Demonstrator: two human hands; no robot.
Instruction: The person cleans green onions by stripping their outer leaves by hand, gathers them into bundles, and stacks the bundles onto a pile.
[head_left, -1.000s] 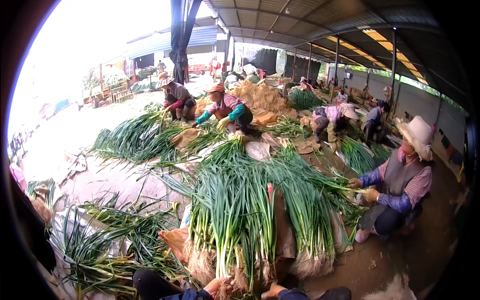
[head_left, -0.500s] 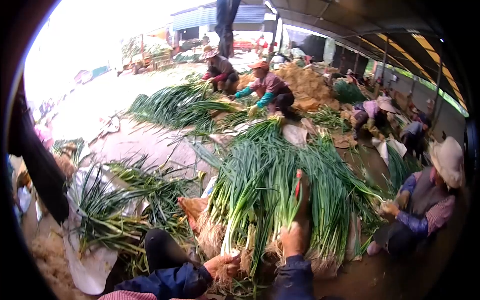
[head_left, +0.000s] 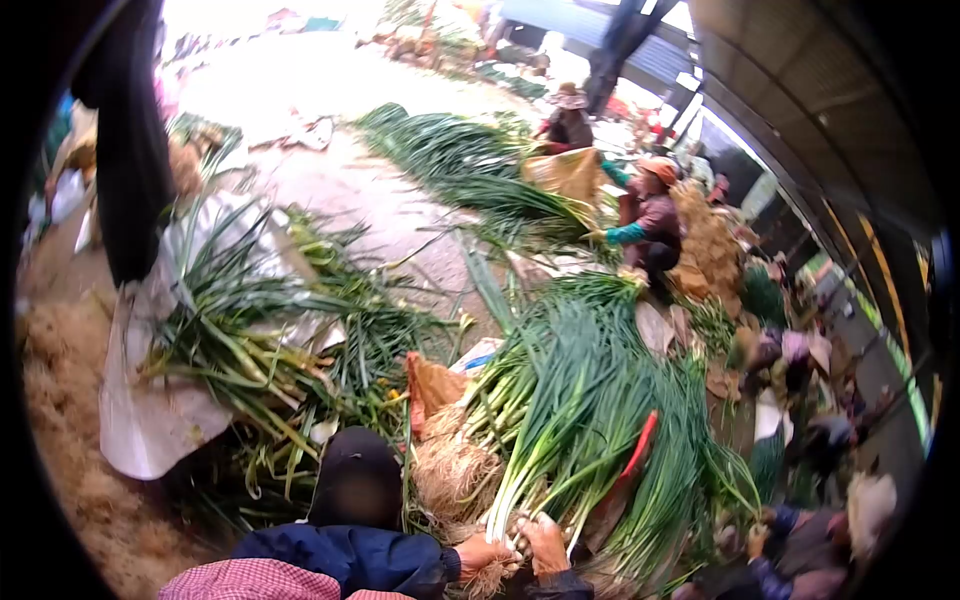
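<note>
Right hand [head_left: 547,548]: drawn beside left hand [head_left: 481,557].
Fingers: both hands' closed round gathered stems [head_left: 508,488].
Long greens [head_left: 600,365]: rest loose, roots [head_left: 455,480] on.

Navy fabric sleeves [head_left: 350,560] show bottom centre, left hand [head_left: 482,553], right hand [head_left: 545,546] bare; red-and-white checked cloth [head_left: 250,582] bottom left; dark trouser knee [head_left: 355,470].

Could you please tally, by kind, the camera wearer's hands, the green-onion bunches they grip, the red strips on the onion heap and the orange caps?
Wearer's hands: 2 (left hand, right hand)
Gripped green-onion bunch: 1
Red strip: 1
Orange cap: 1
Total: 5
</note>
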